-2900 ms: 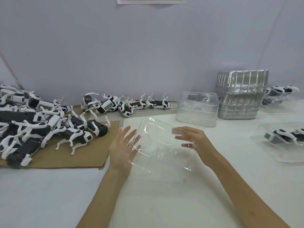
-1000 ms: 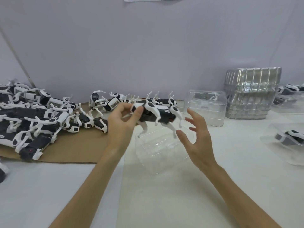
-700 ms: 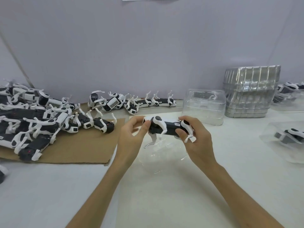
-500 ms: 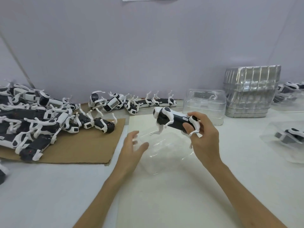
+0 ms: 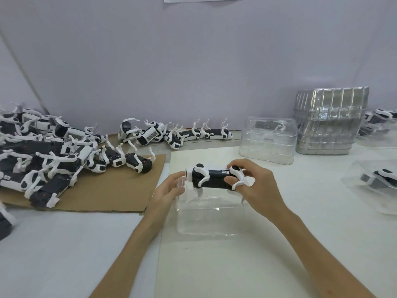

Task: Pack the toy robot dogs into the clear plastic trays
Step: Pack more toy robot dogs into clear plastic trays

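Note:
A black-and-white toy robot dog (image 5: 211,179) hangs level just above a clear plastic tray (image 5: 206,222) on the white table, its white legs pointing down into the tray. My right hand (image 5: 257,186) grips the dog's right end, with thumb and fingers curled round its body. My left hand (image 5: 169,190) is at the tray's left rim, pinching the clear wall just below the dog's other end.
A pile of toy dogs (image 5: 53,164) lies on brown cardboard (image 5: 103,190) at the left, and more dogs (image 5: 176,134) line the wall. An upturned clear tray (image 5: 268,143) and a tray stack (image 5: 330,121) stand back right. Packed dogs (image 5: 378,179) lie at the right.
My right hand has brought the dog down and level over the tray. My left hand has let go of the dog and moved to the tray's left rim.

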